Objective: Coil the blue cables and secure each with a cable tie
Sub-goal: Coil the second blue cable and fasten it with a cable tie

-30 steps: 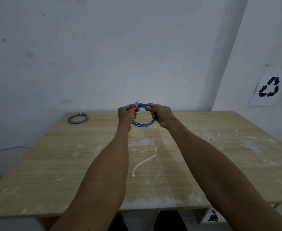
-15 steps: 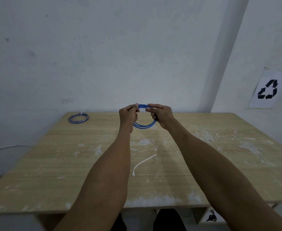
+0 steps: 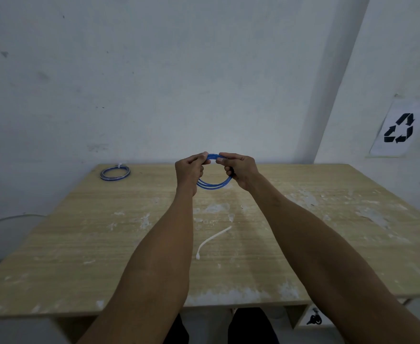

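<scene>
Fingers of left hand & right hand are pinched on blue cable coil, held above wooden table at 12 o'clock from white cable tie; tied coil at 10 o'clock.

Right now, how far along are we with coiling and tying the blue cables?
Done: one tied blue coil lies at the table's far left corner, a white tie on it. In hand: the left hand and right hand pinch a second blue cable coil above the table, looped but untied. Left: pick up the loose white cable tie lying near the front and cinch it around this coil.
</scene>
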`<state>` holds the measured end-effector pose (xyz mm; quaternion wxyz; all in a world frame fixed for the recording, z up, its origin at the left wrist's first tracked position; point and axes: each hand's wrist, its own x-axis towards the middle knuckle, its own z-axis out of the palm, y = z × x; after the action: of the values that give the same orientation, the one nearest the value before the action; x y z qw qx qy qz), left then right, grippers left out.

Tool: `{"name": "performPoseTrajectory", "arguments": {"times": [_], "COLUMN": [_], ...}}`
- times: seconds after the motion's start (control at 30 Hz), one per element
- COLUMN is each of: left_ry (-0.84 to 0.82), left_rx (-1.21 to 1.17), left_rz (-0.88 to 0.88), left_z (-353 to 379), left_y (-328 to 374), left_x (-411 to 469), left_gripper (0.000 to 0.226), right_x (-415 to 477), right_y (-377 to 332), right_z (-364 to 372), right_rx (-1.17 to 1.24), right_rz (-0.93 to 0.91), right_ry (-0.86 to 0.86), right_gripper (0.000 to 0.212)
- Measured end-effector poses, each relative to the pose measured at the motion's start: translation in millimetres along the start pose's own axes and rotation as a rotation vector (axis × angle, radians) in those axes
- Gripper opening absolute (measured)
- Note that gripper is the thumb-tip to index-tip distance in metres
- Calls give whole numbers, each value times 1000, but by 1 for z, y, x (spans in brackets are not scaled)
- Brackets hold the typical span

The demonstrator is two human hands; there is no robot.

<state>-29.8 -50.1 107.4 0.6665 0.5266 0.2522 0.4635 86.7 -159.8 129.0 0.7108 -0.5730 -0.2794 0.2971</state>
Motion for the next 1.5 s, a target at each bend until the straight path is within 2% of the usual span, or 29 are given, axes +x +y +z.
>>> {"name": "performPoseTrajectory", "arguments": {"times": [0.2, 0.3, 0.37, 0.43, 0.5, 0.57, 0.63, 0.77, 0.9, 1.0, 1.1, 1.13, 1.23, 1.37, 1.43, 1.5], "left_ry": [14, 73, 149, 200, 230, 259, 279, 267, 247, 246, 245, 241, 225, 234, 240, 231], "left_rx": [56, 79, 56, 22, 13, 14, 19, 38, 30, 30, 37, 41, 58, 48, 32, 18], "left_rz": [21, 33, 31, 30, 30, 32, 35, 51, 56, 57, 55, 56, 58, 56, 47, 33], "left_z": [-4, -6, -10, -15, -21, -24, -26, -27, -30, -35, -39, -39, -34, -34, -35, -36], "left_y": [-8, -11, -14, -15, -15, -13, -11, -6, -1, 1, 2, 1, 0, 0, -2, -2], "left_x": [2, 2, 4, 7, 9, 10, 8, 1, -5, -8, -7, -7, -8, -7, -5, -3], "left_gripper": [21, 19, 17, 15, 15, 16, 17, 17, 18, 17, 17, 17, 18, 17, 15, 13], "right_x": [-3, -5, -6, -8, -17, -31, -43, -58, -61, -61, -66, -67, -67, -60, -51, -43], "right_y": [2, 3, 6, 11, 18, 27, 37, 59, 70, 67, 68, 69, 70, 70, 71, 69], "right_z": [0, -2, -11, -25, -34, -31, -21, -5, -10, -17, -15, -15, -12, -13, -19, -26], "right_rx": [-22, -47, -145, -394, -743, -983, -1065, -1195, -1238, -1246, -1268, -1259, -1242, -1278, -1208, -912], "right_rz": [24, 73, 75, 23, 22, 86, 47, -47, -150, -120, -79, -91, -164, -144, -108, -1], "right_ry": [-29, -83, -57, -80, -287, -513, -613, -699, -621, -585, -578, -572, -572, -549, -385, -114], "right_gripper": [27, 28, 22, 15, 22, 24, 26, 23, 9, 8, 31, 31, 14, 8, 9, 14]}}
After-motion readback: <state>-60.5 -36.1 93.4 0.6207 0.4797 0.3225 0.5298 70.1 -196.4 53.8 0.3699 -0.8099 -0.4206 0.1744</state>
